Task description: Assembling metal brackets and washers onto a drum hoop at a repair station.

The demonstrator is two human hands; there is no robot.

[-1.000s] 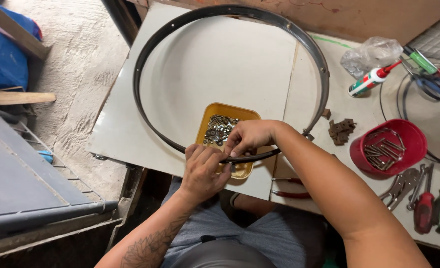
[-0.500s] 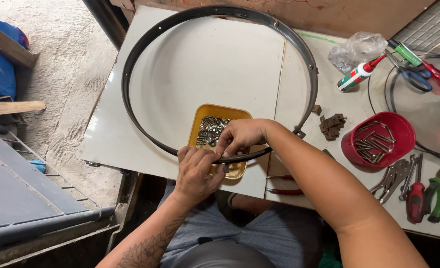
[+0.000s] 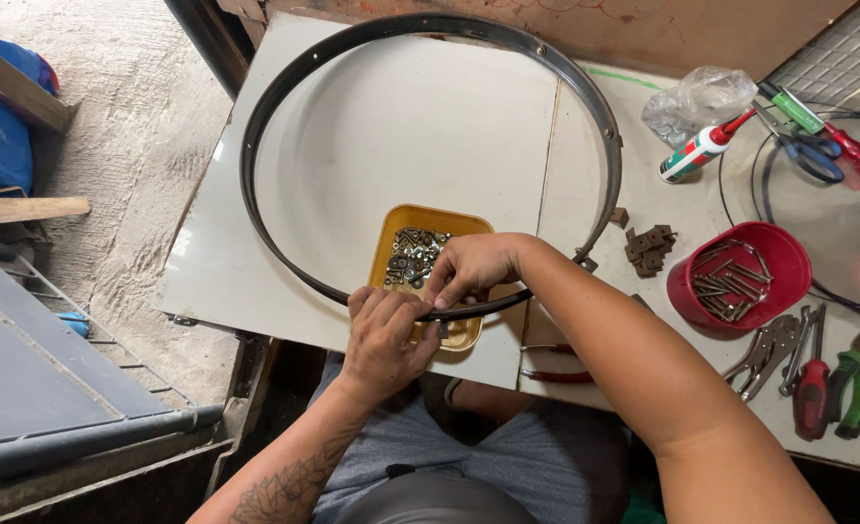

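Note:
A large black metal ring lies flat on the white table. A yellow tray of small nuts and bolts sits inside the ring's near arc. My right hand rests over the tray, its fingertips pinching at the ring's near edge. Just below it, my left hand closes on the same stretch of ring from the outside. Whatever small part lies between the fingers is hidden.
A red bowl of screws, brown brackets, pliers, screwdrivers, a glue tube, scissors and a plastic bag lie at right. Red-handled pliers sit at the table's near edge. A grey frame stands left.
The view has shifted slightly. Both hands stay at the ring's near edge over the tray, with only small finger movements.

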